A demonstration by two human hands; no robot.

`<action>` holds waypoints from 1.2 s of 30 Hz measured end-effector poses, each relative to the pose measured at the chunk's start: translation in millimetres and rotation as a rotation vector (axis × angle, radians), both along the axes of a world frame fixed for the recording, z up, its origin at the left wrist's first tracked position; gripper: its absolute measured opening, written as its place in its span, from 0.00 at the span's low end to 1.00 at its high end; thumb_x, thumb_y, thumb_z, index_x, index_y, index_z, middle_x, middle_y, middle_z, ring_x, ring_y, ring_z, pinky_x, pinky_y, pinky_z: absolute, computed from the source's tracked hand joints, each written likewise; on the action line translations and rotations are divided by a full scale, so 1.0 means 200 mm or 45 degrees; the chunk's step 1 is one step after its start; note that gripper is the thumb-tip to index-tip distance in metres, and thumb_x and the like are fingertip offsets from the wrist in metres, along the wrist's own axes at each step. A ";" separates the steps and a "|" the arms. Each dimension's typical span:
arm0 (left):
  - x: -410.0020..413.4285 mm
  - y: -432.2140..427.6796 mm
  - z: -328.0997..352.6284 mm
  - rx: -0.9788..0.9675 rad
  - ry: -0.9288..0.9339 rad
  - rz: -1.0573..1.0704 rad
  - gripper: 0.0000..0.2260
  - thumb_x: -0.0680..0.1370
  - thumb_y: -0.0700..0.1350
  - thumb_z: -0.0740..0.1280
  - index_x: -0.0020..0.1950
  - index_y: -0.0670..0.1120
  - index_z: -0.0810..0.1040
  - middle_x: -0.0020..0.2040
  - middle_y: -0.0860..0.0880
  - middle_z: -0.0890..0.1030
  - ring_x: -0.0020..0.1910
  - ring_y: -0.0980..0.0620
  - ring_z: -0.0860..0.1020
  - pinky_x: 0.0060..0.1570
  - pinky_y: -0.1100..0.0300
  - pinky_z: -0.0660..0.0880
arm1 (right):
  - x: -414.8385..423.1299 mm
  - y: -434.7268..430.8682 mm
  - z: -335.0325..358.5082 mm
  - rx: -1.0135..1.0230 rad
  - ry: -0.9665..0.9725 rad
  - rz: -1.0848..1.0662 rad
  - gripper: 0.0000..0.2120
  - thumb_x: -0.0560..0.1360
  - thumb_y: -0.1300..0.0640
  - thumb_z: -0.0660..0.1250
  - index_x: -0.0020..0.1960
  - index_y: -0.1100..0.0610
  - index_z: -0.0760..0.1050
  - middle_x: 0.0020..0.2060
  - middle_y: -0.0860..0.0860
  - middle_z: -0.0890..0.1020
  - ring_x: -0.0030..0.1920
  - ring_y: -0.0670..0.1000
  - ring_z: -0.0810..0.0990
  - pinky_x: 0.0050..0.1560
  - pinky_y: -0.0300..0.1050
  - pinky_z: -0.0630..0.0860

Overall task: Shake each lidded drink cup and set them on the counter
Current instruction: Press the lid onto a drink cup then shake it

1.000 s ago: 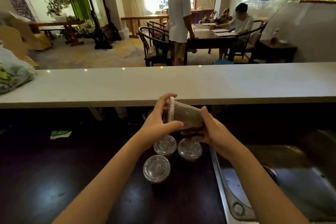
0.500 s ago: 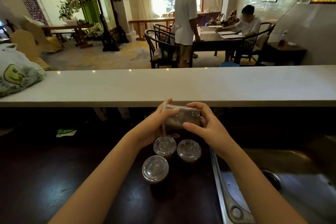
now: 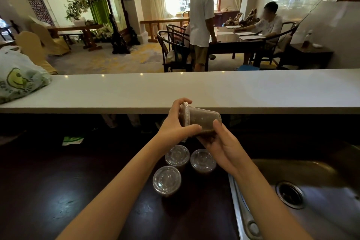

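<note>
Both hands hold one clear lidded cup (image 3: pixel 202 118) of dark drink on its side, lid to the left, just below the front edge of the white counter (image 3: pixel 194 89). My left hand (image 3: pixel 176 124) wraps the lid end. My right hand (image 3: pixel 220 143) cups the base from underneath. Three more lidded cups stand upright on the dark lower worktop beneath my hands: one at the back left (image 3: pixel 177 156), one at the back right (image 3: pixel 202 160), one nearer me (image 3: pixel 167 180).
A steel sink (image 3: pixel 311 191) lies to the right of the cups. A white plastic bag with a green smiley (image 3: pixel 17 80) rests on the counter's left end. Beyond the counter, one person stands and another sits at a dark table (image 3: pixel 235 42).
The held cup has rocked between my hands, its base dipping, levelling, then dipping again. The three standing cups have not moved.
</note>
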State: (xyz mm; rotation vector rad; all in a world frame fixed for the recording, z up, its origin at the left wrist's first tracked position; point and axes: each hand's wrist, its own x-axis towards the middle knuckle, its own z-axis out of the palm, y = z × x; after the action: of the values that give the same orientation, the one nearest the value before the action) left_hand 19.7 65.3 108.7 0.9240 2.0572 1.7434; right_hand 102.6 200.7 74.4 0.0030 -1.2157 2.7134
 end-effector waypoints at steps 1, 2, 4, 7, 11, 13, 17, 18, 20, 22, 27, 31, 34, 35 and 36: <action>0.00 0.00 0.00 -0.004 0.017 -0.006 0.29 0.65 0.46 0.72 0.62 0.60 0.64 0.60 0.44 0.72 0.55 0.46 0.77 0.49 0.58 0.79 | 0.00 0.00 0.01 -0.018 -0.001 -0.006 0.21 0.75 0.53 0.60 0.65 0.61 0.70 0.58 0.58 0.79 0.60 0.54 0.79 0.61 0.47 0.76; -0.01 0.00 0.01 -0.008 0.032 -0.012 0.29 0.65 0.46 0.72 0.62 0.60 0.63 0.60 0.45 0.72 0.55 0.46 0.78 0.49 0.58 0.79 | -0.01 0.00 0.01 -0.030 -0.005 -0.010 0.21 0.75 0.53 0.60 0.65 0.61 0.70 0.58 0.58 0.79 0.60 0.54 0.78 0.61 0.46 0.75; -0.02 0.00 0.01 -0.003 0.040 -0.035 0.30 0.65 0.47 0.73 0.62 0.60 0.63 0.60 0.45 0.71 0.55 0.46 0.78 0.50 0.56 0.80 | -0.02 -0.01 0.01 -0.041 -0.011 -0.012 0.21 0.75 0.53 0.60 0.64 0.62 0.71 0.58 0.59 0.80 0.59 0.54 0.79 0.61 0.46 0.75; -0.04 0.00 0.01 -0.003 0.010 -0.062 0.33 0.64 0.54 0.75 0.63 0.63 0.62 0.62 0.46 0.70 0.57 0.46 0.77 0.54 0.52 0.79 | -0.04 0.00 0.03 -0.021 -0.034 -0.037 0.21 0.74 0.52 0.62 0.63 0.63 0.73 0.56 0.59 0.81 0.58 0.54 0.80 0.60 0.45 0.76; -0.13 0.01 0.02 0.097 -0.291 -0.134 0.22 0.74 0.53 0.67 0.66 0.58 0.66 0.65 0.44 0.70 0.59 0.46 0.76 0.52 0.56 0.78 | -0.09 0.06 0.12 0.044 -0.054 -0.118 0.18 0.71 0.55 0.65 0.57 0.62 0.75 0.48 0.55 0.83 0.49 0.50 0.82 0.51 0.40 0.80; -0.19 0.02 0.02 0.112 -0.410 -0.114 0.17 0.79 0.50 0.61 0.67 0.49 0.69 0.64 0.44 0.74 0.59 0.47 0.76 0.51 0.59 0.77 | -0.13 0.10 0.18 0.141 -0.058 -0.129 0.19 0.71 0.56 0.66 0.59 0.63 0.74 0.48 0.54 0.82 0.49 0.49 0.82 0.49 0.39 0.80; -0.28 0.00 0.06 0.103 -0.340 -0.228 0.16 0.79 0.46 0.61 0.64 0.41 0.74 0.52 0.48 0.83 0.51 0.53 0.80 0.50 0.63 0.77 | -0.20 0.17 0.29 0.487 -0.079 -0.142 0.19 0.74 0.56 0.66 0.63 0.64 0.72 0.53 0.55 0.80 0.54 0.51 0.80 0.51 0.39 0.79; -0.30 -0.01 0.08 0.096 -0.306 -0.236 0.16 0.77 0.46 0.63 0.63 0.43 0.76 0.54 0.47 0.82 0.54 0.52 0.80 0.55 0.61 0.77 | -0.22 0.18 0.32 0.593 -0.093 -0.143 0.21 0.74 0.55 0.67 0.64 0.63 0.71 0.56 0.55 0.79 0.56 0.51 0.79 0.52 0.40 0.78; -0.33 -0.03 0.12 -0.002 -0.157 -0.234 0.15 0.75 0.48 0.66 0.61 0.48 0.76 0.58 0.48 0.80 0.59 0.51 0.78 0.60 0.58 0.74 | -0.25 0.20 0.37 0.802 -0.113 -0.139 0.25 0.73 0.53 0.68 0.67 0.61 0.69 0.59 0.54 0.78 0.58 0.51 0.78 0.54 0.41 0.78; -0.35 -0.02 0.16 -0.140 0.001 -0.229 0.15 0.77 0.47 0.66 0.64 0.50 0.75 0.59 0.52 0.79 0.59 0.55 0.77 0.59 0.61 0.74 | -0.29 0.21 0.41 0.960 -0.131 -0.141 0.25 0.73 0.53 0.69 0.67 0.59 0.69 0.58 0.51 0.77 0.56 0.51 0.78 0.54 0.41 0.78; -0.42 0.01 0.23 -0.237 0.045 -0.244 0.19 0.76 0.41 0.68 0.67 0.47 0.72 0.58 0.55 0.79 0.57 0.59 0.77 0.53 0.66 0.75 | -0.39 0.24 0.51 1.249 -0.202 -0.125 0.29 0.72 0.53 0.70 0.69 0.56 0.65 0.61 0.51 0.72 0.61 0.52 0.72 0.61 0.45 0.73; -0.47 0.04 0.23 -0.254 0.072 -0.216 0.23 0.74 0.38 0.70 0.68 0.47 0.72 0.60 0.52 0.79 0.59 0.57 0.77 0.58 0.62 0.74 | -0.46 0.26 0.54 1.354 -0.215 -0.083 0.31 0.71 0.55 0.72 0.70 0.56 0.64 0.63 0.52 0.73 0.62 0.53 0.71 0.61 0.45 0.71; -0.50 0.06 0.22 -0.258 0.066 -0.208 0.23 0.73 0.36 0.70 0.68 0.45 0.72 0.60 0.49 0.79 0.58 0.56 0.77 0.56 0.63 0.74 | -0.50 0.26 0.54 1.448 -0.221 -0.079 0.31 0.70 0.55 0.73 0.69 0.56 0.65 0.62 0.53 0.73 0.61 0.52 0.71 0.59 0.44 0.71; -0.50 0.06 0.21 -0.268 0.061 -0.215 0.22 0.73 0.35 0.70 0.67 0.45 0.72 0.59 0.50 0.79 0.57 0.57 0.77 0.53 0.65 0.75 | -0.51 0.26 0.54 1.467 -0.230 -0.069 0.31 0.70 0.55 0.73 0.69 0.56 0.65 0.61 0.53 0.73 0.61 0.53 0.71 0.59 0.45 0.71; -0.51 0.06 0.20 -0.276 0.054 -0.222 0.21 0.73 0.35 0.69 0.66 0.45 0.73 0.58 0.50 0.79 0.57 0.57 0.77 0.50 0.67 0.76 | -0.52 0.26 0.53 1.485 -0.240 -0.059 0.31 0.70 0.55 0.73 0.69 0.56 0.65 0.61 0.53 0.73 0.61 0.53 0.71 0.59 0.44 0.71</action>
State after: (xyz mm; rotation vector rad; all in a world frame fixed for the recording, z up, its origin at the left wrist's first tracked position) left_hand -82.0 78.3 148.8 1.0445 2.0723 1.3933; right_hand -1.3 253.6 180.8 -0.1296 -2.5712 1.6093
